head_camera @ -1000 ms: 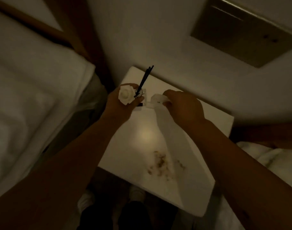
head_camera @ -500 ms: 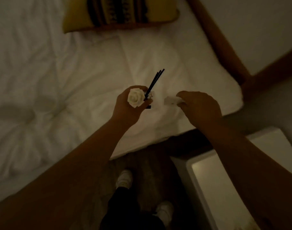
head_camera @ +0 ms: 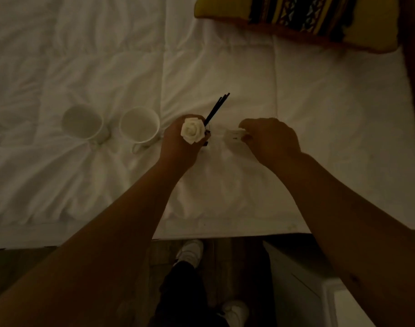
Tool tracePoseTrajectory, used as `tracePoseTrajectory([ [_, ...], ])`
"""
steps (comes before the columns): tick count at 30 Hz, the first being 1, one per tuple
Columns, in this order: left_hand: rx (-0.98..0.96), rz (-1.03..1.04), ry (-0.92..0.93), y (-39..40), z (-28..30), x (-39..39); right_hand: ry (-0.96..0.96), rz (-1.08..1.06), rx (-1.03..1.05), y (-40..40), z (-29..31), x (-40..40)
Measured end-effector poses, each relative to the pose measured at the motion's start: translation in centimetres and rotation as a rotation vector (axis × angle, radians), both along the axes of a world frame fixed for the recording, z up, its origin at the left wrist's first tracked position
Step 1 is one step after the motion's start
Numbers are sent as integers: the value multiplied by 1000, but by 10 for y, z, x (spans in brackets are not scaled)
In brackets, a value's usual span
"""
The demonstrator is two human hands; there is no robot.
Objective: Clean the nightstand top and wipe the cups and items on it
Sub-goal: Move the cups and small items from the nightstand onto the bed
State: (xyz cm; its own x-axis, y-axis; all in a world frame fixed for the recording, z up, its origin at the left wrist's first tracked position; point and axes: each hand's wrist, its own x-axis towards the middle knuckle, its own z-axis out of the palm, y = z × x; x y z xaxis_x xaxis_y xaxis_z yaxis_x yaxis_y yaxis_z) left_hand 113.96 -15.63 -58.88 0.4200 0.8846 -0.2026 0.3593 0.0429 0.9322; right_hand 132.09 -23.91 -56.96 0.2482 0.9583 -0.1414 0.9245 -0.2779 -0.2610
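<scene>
Holding rose diffuser [head_camera: 192, 133] in left hand [head_camera: 178, 147] | right hand [head_camera: 272, 140] pinches cloth [head_camera: 233, 134] | cups [head_camera: 140, 126] newly visible on bed [head_camera: 319, 114]

Two cups [head_camera: 112, 127] crowd the bedsheet [head_camera: 319, 114] leftward; rightward it seems open up to the pillow [head_camera: 308, 17].

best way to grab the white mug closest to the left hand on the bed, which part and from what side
Take the nearer white ceramic mug by its handle, coming from the person's side: the loop points toward the near bed edge and looks free. The mug stands upright, mouth up, on soft white bedding, so a rim pinch from above also works, but the second white mug crowds its far side.
</scene>
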Motion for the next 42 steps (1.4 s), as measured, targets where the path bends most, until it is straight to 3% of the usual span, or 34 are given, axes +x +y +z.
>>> tracePoseTrajectory([
  [8, 16, 27, 39, 9, -34, 1, 31, -60, -165, 25, -23, 4],
  [19, -5, -50, 149, 18, -33, -2, 45, -54, -195, 18, -12, -3],
  [27, 204, -150, 348, -15, 17, -31, 14, 11, -152, -9, 29, -13],
  [33, 116, -33, 497, -54, 62, -80, -32, 82, -207, -38, 76, -27],
  [42, 254, 79, 580, -131, 194, -168, 25, 273, -170, -88, 188, -114],
])
